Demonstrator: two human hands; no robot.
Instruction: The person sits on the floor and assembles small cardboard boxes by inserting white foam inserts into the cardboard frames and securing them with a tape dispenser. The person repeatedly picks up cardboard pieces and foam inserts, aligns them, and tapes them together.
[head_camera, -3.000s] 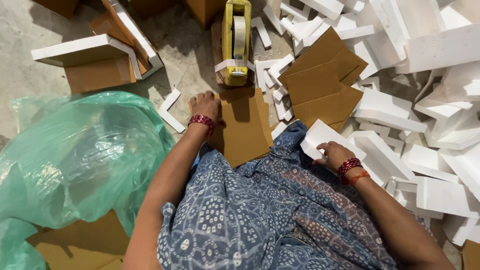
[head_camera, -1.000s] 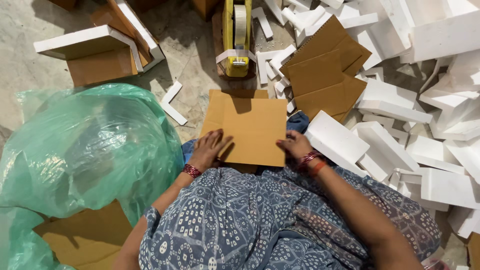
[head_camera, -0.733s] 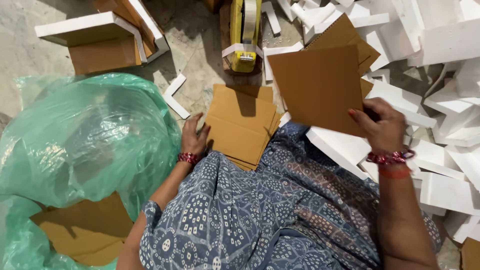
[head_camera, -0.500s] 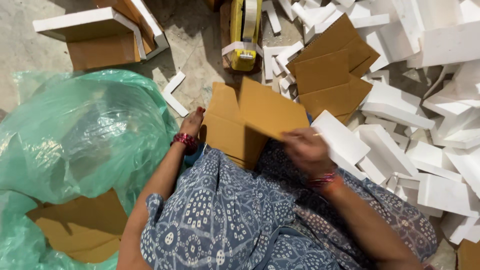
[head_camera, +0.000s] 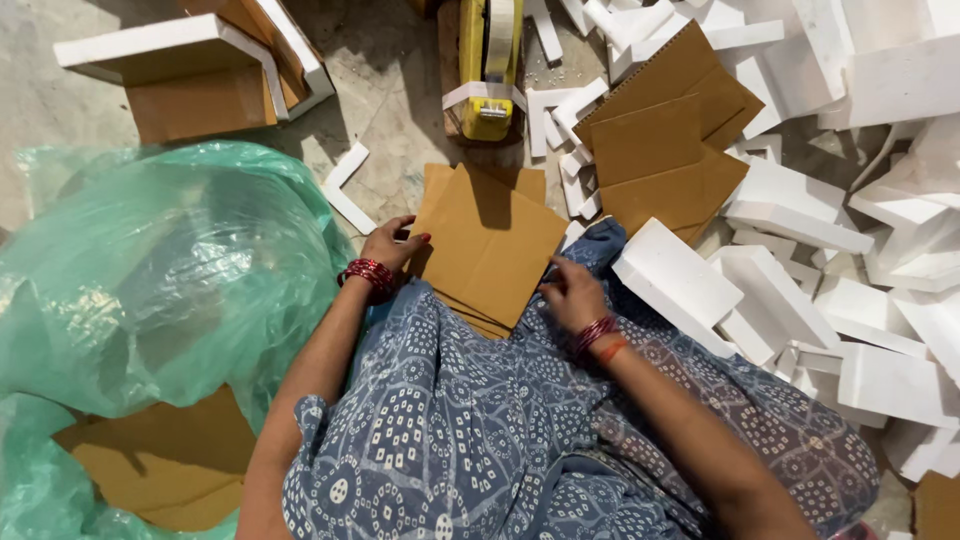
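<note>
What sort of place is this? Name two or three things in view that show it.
Probably a packing workspace on a floor: a stack of cardboard sheets, a heap of white foam blocks, and a yellow tape dispenser.

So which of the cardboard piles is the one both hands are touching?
The cardboard stack in front of the lap: the left hand rests at its left edge, the right hand at its lower right corner. The other cardboard pile, among the white foam blocks, lies untouched.
</note>
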